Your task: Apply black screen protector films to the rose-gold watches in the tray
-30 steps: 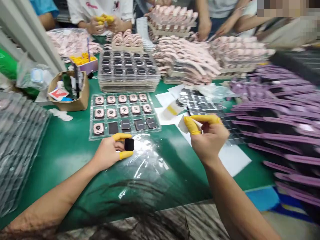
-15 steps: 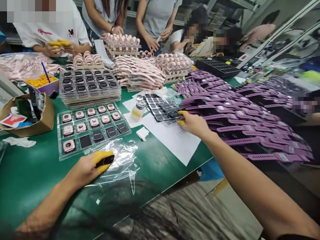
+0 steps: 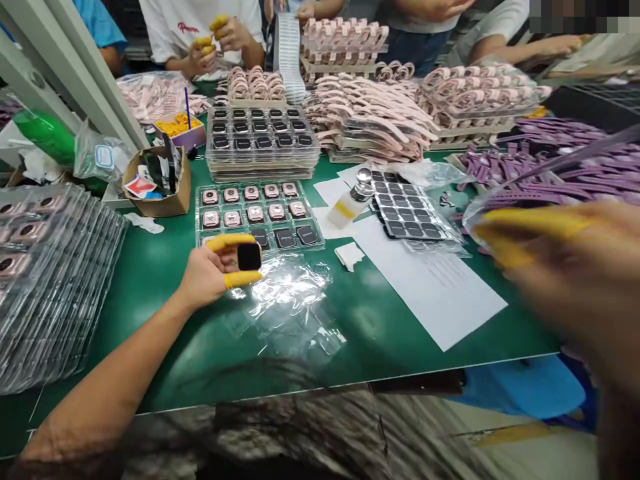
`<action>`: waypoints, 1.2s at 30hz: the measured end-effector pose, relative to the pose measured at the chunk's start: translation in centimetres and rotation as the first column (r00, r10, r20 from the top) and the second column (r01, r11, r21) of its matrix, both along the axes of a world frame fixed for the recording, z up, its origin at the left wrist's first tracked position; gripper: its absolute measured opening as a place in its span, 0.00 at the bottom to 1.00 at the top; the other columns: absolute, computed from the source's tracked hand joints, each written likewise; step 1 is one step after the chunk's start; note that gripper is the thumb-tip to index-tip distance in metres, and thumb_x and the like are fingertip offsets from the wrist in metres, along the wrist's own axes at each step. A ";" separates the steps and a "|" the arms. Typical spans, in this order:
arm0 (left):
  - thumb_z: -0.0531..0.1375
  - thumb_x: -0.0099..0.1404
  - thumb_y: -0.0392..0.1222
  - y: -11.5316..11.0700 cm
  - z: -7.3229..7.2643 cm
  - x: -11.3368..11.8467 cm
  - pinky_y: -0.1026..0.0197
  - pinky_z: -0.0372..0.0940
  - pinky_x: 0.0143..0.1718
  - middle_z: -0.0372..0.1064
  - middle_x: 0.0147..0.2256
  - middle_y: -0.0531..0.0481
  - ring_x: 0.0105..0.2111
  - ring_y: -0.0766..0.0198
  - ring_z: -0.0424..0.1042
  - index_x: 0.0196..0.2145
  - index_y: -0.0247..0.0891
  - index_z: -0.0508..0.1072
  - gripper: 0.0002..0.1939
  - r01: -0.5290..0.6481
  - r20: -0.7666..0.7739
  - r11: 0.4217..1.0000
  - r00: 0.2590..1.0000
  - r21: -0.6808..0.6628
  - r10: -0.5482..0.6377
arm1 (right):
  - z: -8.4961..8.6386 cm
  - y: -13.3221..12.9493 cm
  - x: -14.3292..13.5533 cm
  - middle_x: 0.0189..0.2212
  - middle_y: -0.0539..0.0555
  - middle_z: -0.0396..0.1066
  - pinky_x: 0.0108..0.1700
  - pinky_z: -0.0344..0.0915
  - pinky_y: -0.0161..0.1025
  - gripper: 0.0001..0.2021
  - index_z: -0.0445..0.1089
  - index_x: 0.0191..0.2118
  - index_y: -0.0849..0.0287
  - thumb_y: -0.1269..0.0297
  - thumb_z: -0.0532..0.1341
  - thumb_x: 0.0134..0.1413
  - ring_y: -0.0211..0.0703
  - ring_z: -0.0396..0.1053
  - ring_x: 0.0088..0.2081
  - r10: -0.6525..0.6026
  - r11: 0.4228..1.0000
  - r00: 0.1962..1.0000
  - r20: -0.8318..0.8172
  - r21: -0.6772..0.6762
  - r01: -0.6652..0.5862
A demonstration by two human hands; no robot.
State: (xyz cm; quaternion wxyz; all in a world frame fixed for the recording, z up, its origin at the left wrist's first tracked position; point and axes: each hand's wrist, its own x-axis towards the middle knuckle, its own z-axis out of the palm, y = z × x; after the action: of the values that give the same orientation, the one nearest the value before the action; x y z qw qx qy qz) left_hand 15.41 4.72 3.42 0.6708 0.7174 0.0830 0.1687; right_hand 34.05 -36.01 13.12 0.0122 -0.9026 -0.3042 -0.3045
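Note:
My left hand, with yellow finger cots on its fingers, pinches a smartwatch case by its edges. The dark screen of the case faces me. Behind it lies a clear blister tray of pink watch cases and black square pieces. Crumpled clear plastic film lies on the table by this hand. At the right, close to the camera, my right hand is smeared by motion. Its yellow-tipped fingers are closed on a thin clear plastic film that arcs up to the right.
Black sheets of square stickers, a pump bottle and white paper lie mid-table. Stacked trays stand at left, a cardboard box behind them. Pink straps and purple straps are heaped farther back. Co-workers sit and stand opposite.
The view has swung left. My left hand has turned the watch case so its screen shows. My right hand has left the black sheets and come nearer the camera, with clear film in it.

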 end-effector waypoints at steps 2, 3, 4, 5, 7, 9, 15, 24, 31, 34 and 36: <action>0.86 0.45 0.55 0.1 0.0 0.1 0.50 0.86 0.45 0.84 0.45 0.44 0.43 0.51 0.86 0.54 0.38 0.81 0.42 -0.306 0.182 0.952 0.936 -0.008 0.303 | -2.6 4.7 -7.1 0.51 0.57 0.86 0.32 0.71 0.43 0.13 0.83 0.56 0.46 0.64 0.64 0.72 0.48 0.81 0.40 0.356 0.932 0.920 -0.164 -0.010 -0.362; 0.86 0.46 0.56 -0.1 0.0 -0.1 0.50 0.86 0.46 0.83 0.46 0.45 0.43 0.53 0.86 0.55 0.39 0.80 0.43 -0.445 0.285 0.895 0.860 0.011 0.424 | -4.2 7.3 -10.4 0.49 0.56 0.87 0.29 0.71 0.43 0.13 0.84 0.51 0.48 0.69 0.65 0.67 0.48 0.80 0.38 0.442 0.891 0.866 -0.232 0.002 -0.454; 0.86 0.47 0.56 -0.6 0.1 -0.3 0.49 0.85 0.47 0.82 0.46 0.47 0.42 0.54 0.86 0.55 0.41 0.79 0.42 -0.556 0.391 0.831 0.772 0.032 0.501 | -5.9 9.7 -13.4 0.45 0.56 0.87 0.26 0.70 0.43 0.11 0.85 0.46 0.48 0.69 0.67 0.64 0.49 0.79 0.35 0.471 0.870 0.823 -0.317 0.016 -0.492; 0.85 0.49 0.56 -1.4 0.1 -0.7 0.49 0.85 0.47 0.81 0.46 0.48 0.42 0.55 0.85 0.55 0.43 0.79 0.40 -0.623 0.481 0.781 0.702 0.054 0.526 | -7.5 11.8 -15.9 0.42 0.56 0.87 0.23 0.70 0.44 0.06 0.85 0.43 0.49 0.65 0.70 0.62 0.51 0.78 0.33 0.479 0.864 0.786 -0.391 0.048 -0.502; 0.84 0.52 0.54 -3.5 0.1 -1.5 0.48 0.85 0.47 0.81 0.43 0.51 0.40 0.57 0.85 0.52 0.45 0.80 0.34 -0.613 0.542 0.781 0.701 0.123 0.465 | -9.7 14.2 -18.7 0.51 0.64 0.86 0.27 0.78 0.51 0.16 0.85 0.45 0.54 0.47 0.71 0.62 0.59 0.81 0.39 0.515 0.847 0.712 -0.477 0.154 -0.509; 0.83 0.56 0.49 -5.5 -0.1 -2.0 0.50 0.84 0.47 0.83 0.41 0.51 0.39 0.58 0.85 0.50 0.44 0.82 0.27 -0.406 0.358 0.895 0.876 0.185 0.323 | -10.5 14.0 -18.6 0.56 0.64 0.85 0.39 0.85 0.55 0.20 0.83 0.54 0.54 0.46 0.67 0.68 0.62 0.82 0.45 0.597 0.798 0.602 -0.530 0.313 -0.515; 0.80 0.53 0.34 -6.2 -1.6 0.2 0.60 0.77 0.40 0.78 0.31 0.54 0.31 0.66 0.77 0.53 0.34 0.82 0.30 0.183 -0.332 0.969 0.915 -0.167 -0.230 | -9.7 7.8 -9.2 0.54 0.51 0.87 0.56 0.82 0.55 0.26 0.73 0.69 0.36 0.70 0.65 0.73 0.54 0.80 0.59 0.774 0.599 0.284 -0.565 0.510 -0.618; 0.81 0.48 0.34 -4.7 -1.0 0.7 0.61 0.73 0.39 0.75 0.31 0.56 0.32 0.67 0.74 0.57 0.31 0.81 0.38 0.272 -0.371 0.920 0.853 -0.283 -0.367 | -12.6 10.2 -5.2 0.44 0.57 0.82 0.57 0.76 0.60 0.18 0.85 0.55 0.43 0.55 0.79 0.60 0.58 0.76 0.54 0.589 0.695 0.170 -0.790 0.388 -0.605; 0.84 0.47 0.38 -4.4 -1.4 0.7 0.61 0.75 0.40 0.74 0.32 0.56 0.32 0.67 0.74 0.58 0.34 0.81 0.40 0.263 -0.374 0.910 0.848 -0.321 -0.377 | -11.3 10.7 -5.3 0.49 0.56 0.83 0.57 0.73 0.59 0.21 0.82 0.59 0.42 0.51 0.77 0.62 0.57 0.76 0.53 0.565 0.695 0.106 -0.819 0.402 -0.596; 0.83 0.50 0.41 -4.4 -1.7 0.5 0.59 0.77 0.40 0.78 0.33 0.52 0.33 0.64 0.77 0.56 0.35 0.82 0.35 0.277 -0.351 0.920 0.862 -0.278 -0.365 | -11.8 9.8 -5.7 0.52 0.55 0.86 0.61 0.73 0.63 0.22 0.79 0.62 0.40 0.52 0.75 0.65 0.60 0.74 0.61 0.644 0.642 0.123 -0.755 0.445 -0.624; 0.81 0.53 0.41 -4.4 -1.9 0.4 0.57 0.78 0.38 0.78 0.32 0.51 0.32 0.62 0.77 0.54 0.36 0.82 0.31 0.294 -0.324 0.928 0.876 -0.228 -0.357 | -12.5 9.3 -6.1 0.49 0.56 0.87 0.61 0.74 0.64 0.20 0.81 0.61 0.40 0.55 0.75 0.66 0.61 0.74 0.60 0.689 0.624 0.171 -0.704 0.457 -0.634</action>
State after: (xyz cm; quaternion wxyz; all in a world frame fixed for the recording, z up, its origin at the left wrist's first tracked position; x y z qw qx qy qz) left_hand 15.79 0.29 1.56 0.7223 0.6791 0.0960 -0.0888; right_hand 27.99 -26.69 0.65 0.3123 -0.7035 -0.6082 0.1942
